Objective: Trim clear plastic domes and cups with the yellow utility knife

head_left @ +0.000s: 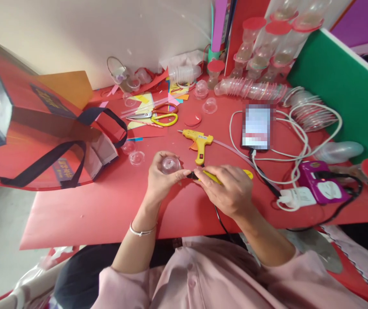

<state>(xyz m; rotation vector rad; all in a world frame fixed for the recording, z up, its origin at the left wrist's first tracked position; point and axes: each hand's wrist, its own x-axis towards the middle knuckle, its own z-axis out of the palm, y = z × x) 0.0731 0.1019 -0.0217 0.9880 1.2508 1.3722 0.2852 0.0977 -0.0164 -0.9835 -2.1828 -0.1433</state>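
Note:
A small clear plastic cup (170, 164) sits in my left hand (161, 176), whose fingers curl round it. My right hand (227, 189) is wrapped round a yellow-handled tool (214, 176) with a dark front end, which touches my left thumb near the cup. What the tool is cannot be made out. Just beyond my hands a yellow glue gun (199, 141) lies on the red table (90, 214), nozzle to the left. Yellow and red-handled scissors (164, 118) rest on paper scraps farther back.
A large red bag (42, 141) with dark handles stands at the left. Stacked clear cups (254, 89) lie at the back. On the right are a phone (257, 126), white cables, a purple power socket (323, 182) and a green panel (341, 90).

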